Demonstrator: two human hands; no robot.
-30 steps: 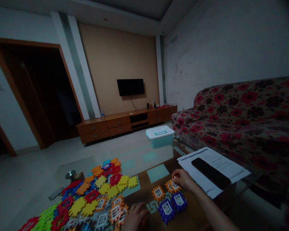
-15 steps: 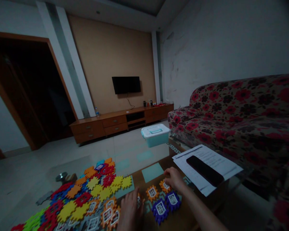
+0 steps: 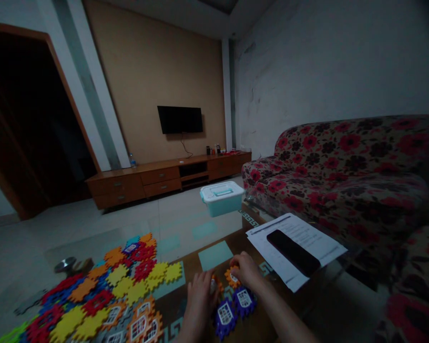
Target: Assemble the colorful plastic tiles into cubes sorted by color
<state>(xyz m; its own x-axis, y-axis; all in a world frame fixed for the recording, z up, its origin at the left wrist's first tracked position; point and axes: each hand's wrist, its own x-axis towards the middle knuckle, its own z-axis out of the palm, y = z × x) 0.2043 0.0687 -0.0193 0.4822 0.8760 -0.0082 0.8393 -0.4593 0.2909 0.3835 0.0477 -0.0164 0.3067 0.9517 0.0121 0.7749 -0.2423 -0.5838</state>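
Note:
My left hand is curled over the near part of the table, beside an orange gear-edged tile that it partly covers. An orange and white bit shows at its thumb, though the fingers hide most of it. To its right, my right hand has its fingers bent down onto another orange gear-edged tile with a white window insert. Just below lie two purple gear-edged tiles with white windows, the left one and the right one side by side.
A spread of colourful gear tiles covers the table's left side. Farther off stands a teal lidded box. On the right, a black phone rests on white papers. A floral sofa stands beyond.
The left hand has moved closer to the right hand and over the left orange tile. My right hand has come down onto its orange tile. The view has turned slightly right.

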